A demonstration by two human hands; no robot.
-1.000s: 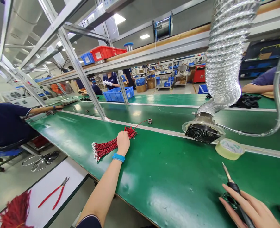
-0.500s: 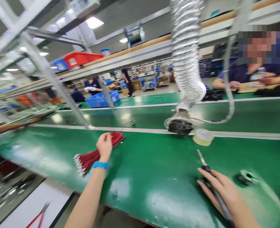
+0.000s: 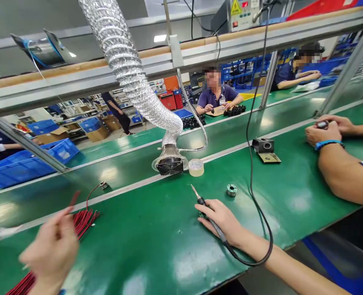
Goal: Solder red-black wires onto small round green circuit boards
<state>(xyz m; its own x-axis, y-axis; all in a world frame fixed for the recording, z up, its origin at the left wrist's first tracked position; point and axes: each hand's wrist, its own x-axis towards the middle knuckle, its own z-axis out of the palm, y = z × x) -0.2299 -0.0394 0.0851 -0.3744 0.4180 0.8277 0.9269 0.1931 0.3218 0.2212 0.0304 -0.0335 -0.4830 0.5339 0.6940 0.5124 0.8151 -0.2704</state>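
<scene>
My left hand [image 3: 52,246], blurred by motion, is pinched above a bundle of red wires [image 3: 84,221]. A smeared red streak, seemingly a wire [image 3: 74,199], sticks out past its fingertips. My right hand [image 3: 222,219] is closed round a soldering iron [image 3: 201,200], its tip pointing up and to the left. Under those fingers a small green part [image 3: 202,214] shows, mostly hidden, and I cannot tell its kind. A small metal piece [image 3: 103,185] with a red wire on it lies near the metal strip. Beyond the iron's tip sits a tape roll [image 3: 196,167].
A fume fan [image 3: 170,166] hangs from a silver duct [image 3: 138,78]. A solder spool [image 3: 231,190] and a metal stand [image 3: 265,150] lie to the right. The iron's black cable [image 3: 251,164] loops over my forearm. A co-worker's hands [image 3: 327,129] are at the far right.
The view has swung right, bringing in the metal stand and a co-worker's arms. My left hand has lifted off the wire bundle. My right hand still holds the soldering iron.
</scene>
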